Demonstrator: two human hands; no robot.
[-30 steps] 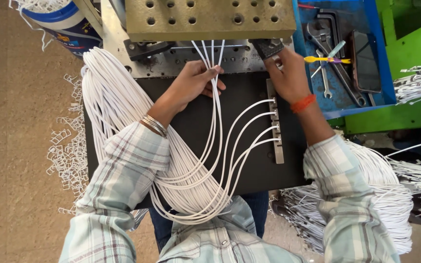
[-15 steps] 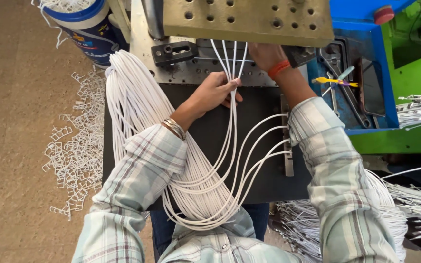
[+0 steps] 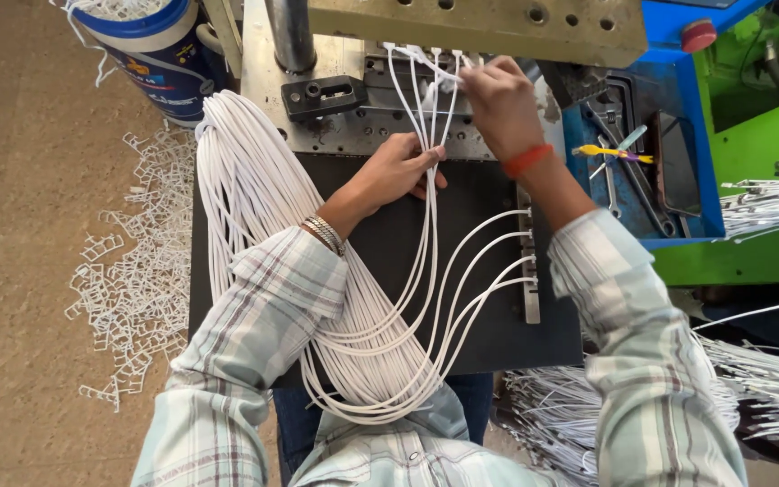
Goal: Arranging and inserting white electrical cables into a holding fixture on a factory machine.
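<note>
Where the right hand [image 3: 498,104] reaches the grey metal fixture [image 3: 353,126], its fingertips are bunched over the ends of the white cables [image 3: 426,117] and hide whatever they pinch, so the contact itself is hard to make out; the fingers look closed tight on one or two cable ends at the fixture's upper edge. Just below the fixture, the left hand [image 3: 398,171] curls loosely around a group of the same cables, thumb and fingers wrapped about them, holding them upright as they run up onto the fixture. Below the fixture lies a black mat [image 3: 489,334], and the cables sweep down across it in a long loop whose lower bend is partly covered by the plaid sleeves. Four further cable ends sit in a narrow metal bar [image 3: 530,271] along the mat's right side, below and right of the fixture. A thick bundle of the white cables drapes left of the fixture. Above the fixture, a yellowish perforated plate [image 3: 489,22] is cut off by the frame edge. Right of the fixture, a blue tray [image 3: 678,135] holds tools too jumbled to tell apart. Left of the fixture, a blue-rimmed bucket [image 3: 160,54] is also partly cut off, with white plastic scrap [image 3: 128,271] strewn on the floor below it.
</note>
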